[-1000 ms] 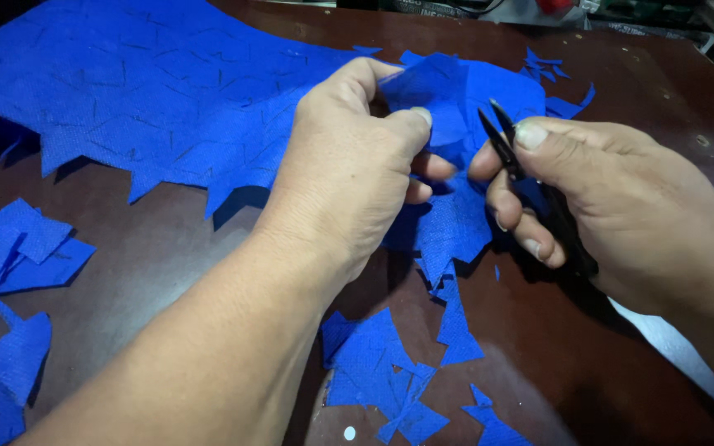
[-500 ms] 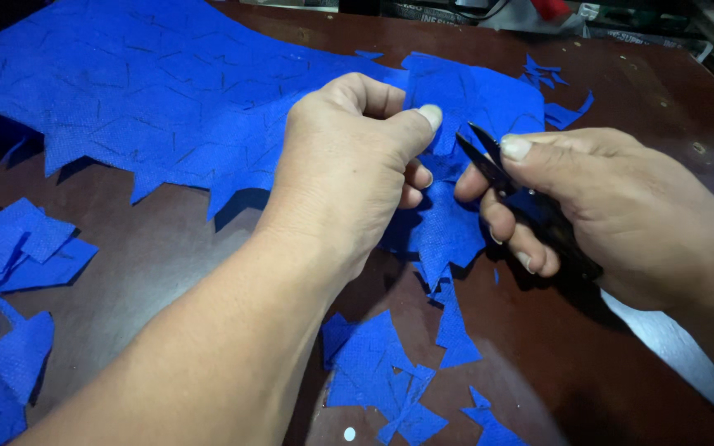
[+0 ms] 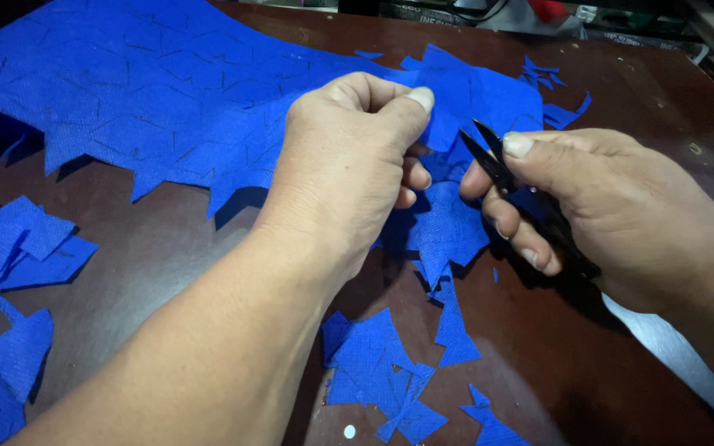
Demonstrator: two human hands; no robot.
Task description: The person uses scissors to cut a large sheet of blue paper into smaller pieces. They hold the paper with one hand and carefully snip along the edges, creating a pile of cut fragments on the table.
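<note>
The left hand (image 3: 349, 165) pinches blue woven fabric (image 3: 167, 91) taut; the right hand (image 3: 597, 206) grips black thread snips (image 3: 510, 186) at three o'clock. Cuts likely go cleanest following the marked lines.

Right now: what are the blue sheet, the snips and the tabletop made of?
Blue sheet: looks like woven or mesh fabric, matte, with a fine grid texture and limp cut edges. Snips in the right hand: probably metal, black, narrow pointed blades. Tabletop: likely varnished wood, dark reddish-brown, slightly glossy.
</note>
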